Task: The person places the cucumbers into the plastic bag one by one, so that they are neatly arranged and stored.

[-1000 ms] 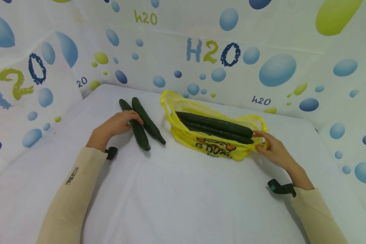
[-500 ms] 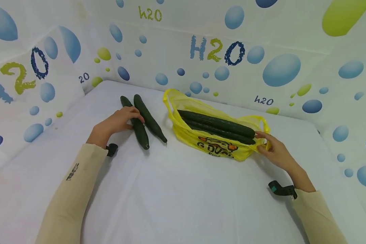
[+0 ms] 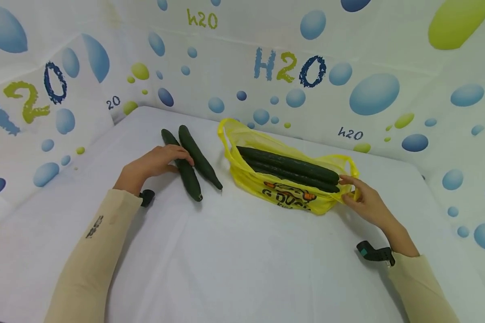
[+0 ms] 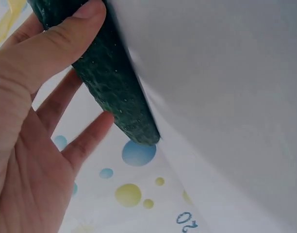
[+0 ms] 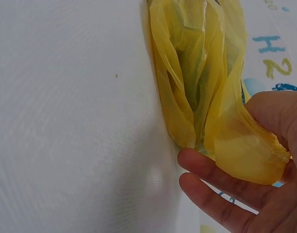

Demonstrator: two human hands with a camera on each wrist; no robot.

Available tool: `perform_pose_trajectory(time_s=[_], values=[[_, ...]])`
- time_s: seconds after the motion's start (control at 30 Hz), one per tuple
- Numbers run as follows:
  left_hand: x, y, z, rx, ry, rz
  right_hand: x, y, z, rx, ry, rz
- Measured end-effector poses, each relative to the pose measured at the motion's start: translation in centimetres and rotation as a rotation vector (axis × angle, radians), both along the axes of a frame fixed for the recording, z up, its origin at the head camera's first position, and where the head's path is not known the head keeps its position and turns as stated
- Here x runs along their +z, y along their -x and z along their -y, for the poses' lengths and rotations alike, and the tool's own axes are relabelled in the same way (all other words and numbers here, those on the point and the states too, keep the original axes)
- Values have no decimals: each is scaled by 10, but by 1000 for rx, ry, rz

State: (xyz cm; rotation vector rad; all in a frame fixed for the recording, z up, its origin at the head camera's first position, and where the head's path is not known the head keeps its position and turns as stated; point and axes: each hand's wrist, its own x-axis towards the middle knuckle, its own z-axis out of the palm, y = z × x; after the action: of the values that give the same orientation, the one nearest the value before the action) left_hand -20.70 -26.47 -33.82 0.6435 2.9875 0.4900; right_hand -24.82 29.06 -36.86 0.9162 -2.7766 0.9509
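My left hand (image 3: 157, 161) pinches a dark green cucumber (image 3: 191, 183) lying on the table, thumb on the near side and fingers over it. In the left wrist view the thumb presses on the cucumber (image 4: 114, 87) and the fingertips lie along its other side. A second cucumber (image 3: 200, 159) lies right beside it. To the right, a yellow plastic bag (image 3: 242, 179) lies with its mouth open, and cucumbers (image 3: 291, 166) show inside. My right hand (image 3: 363, 199) holds the bag's right end. Seen from the right wrist, the yellow film (image 5: 250, 150) passes between thumb and fingers.
A white cloth (image 3: 234, 260) covers the table. Behind and to the left stands a white printed backdrop (image 3: 226, 49) with blue and green drops. A black wrist camera (image 3: 375, 252) sits on the right wrist, another (image 3: 147, 198) on the left.
The near end of the cucumber under my left hand has shifted slightly to the right. The whole view has moved a little. My right hand stays at the bag.
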Motion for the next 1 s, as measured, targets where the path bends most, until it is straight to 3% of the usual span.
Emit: perform_pose_trajectory(time_s=[0.23, 0.43, 0.73, 1.0], values=[[2, 0, -8, 28, 35, 38, 1, 3, -2, -5, -2, -4], [2, 1, -13, 9, 43, 86, -1, 4, -3, -1, -2, 5], [0, 0, -10, -120, -25, 63, -2, 3, 1, 6, -2, 17], [0, 2, -16, -174, -143, 138, 0, 1, 2, -9, -5, 47]])
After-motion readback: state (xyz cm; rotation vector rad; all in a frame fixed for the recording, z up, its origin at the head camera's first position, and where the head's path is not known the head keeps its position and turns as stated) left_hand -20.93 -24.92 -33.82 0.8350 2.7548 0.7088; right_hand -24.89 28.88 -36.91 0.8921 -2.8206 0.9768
